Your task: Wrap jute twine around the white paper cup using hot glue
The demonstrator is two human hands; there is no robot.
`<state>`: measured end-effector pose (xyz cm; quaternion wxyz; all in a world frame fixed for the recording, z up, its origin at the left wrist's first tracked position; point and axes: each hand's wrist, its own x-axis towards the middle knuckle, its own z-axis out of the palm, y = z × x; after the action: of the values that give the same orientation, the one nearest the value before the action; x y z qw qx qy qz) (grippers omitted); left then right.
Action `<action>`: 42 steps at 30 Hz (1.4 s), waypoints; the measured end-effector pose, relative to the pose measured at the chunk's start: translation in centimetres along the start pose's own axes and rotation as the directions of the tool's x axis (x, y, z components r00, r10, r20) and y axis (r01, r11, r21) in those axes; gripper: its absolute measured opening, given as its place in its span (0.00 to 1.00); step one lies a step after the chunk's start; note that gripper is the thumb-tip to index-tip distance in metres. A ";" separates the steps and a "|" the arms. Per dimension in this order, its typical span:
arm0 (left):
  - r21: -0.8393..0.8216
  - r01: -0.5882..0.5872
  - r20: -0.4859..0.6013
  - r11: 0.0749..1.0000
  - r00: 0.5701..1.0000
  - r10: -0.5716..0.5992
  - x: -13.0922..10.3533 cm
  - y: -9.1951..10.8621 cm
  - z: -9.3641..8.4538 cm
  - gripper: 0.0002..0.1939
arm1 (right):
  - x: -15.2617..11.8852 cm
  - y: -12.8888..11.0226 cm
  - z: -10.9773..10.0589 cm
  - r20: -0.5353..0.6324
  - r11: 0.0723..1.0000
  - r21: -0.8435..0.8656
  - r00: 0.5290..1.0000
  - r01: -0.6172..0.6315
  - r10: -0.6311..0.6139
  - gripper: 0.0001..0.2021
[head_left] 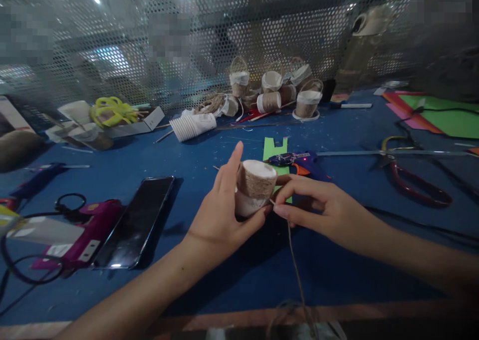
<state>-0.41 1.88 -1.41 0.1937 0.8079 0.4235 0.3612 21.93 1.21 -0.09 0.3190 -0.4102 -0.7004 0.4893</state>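
Note:
Between the thumb and fingers of my left hand [220, 200] is a small white paper cup [249, 203], held upside down and slightly tilted. Brown twine is wound round its upper half, while the lower part shows white. My right hand [322, 202] pinches the loose twine [294, 252] close against the cup's right side. From there the strand hangs down past the table's front edge to a blurred coil. Behind the cup lies a blue glue gun [290, 159] on a piece of green card [271, 148].
Several twine-wrapped cups [307, 103] stand or lie along the back, beside stacked white cups [192, 126]. A phone [136, 222] and a magenta glue gun [88, 232] lie left. Red-handled pliers [411, 180], cables and coloured sheets [445, 115] are right. Perforated metal [202, 45] rises behind.

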 end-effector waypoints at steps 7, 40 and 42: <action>0.107 -0.116 -0.014 0.987 0.993 0.118 0.0 0.5 -0.6 0.25 | -0.3 -0.3 0.1 0.080 0.999 0.029 0.996 0.032 -0.034 0.07; -0.667 0.683 0.554 0.299 0.722 -0.415 0.5 0.9 -1.2 0.26 | 2.0 0.4 -7.1 -0.411 0.800 -0.480 0.898 -0.360 0.158 0.19; -0.660 0.688 0.556 0.302 0.718 -0.419 0.5 0.9 -1.2 0.26 | 1.9 -0.3 -6.9 -0.445 0.832 -0.410 0.878 -0.374 0.176 0.20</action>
<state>-0.61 1.82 0.14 0.7248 0.4528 0.4183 0.3076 26.84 5.80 2.47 0.2630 -0.6638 -0.6546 0.2485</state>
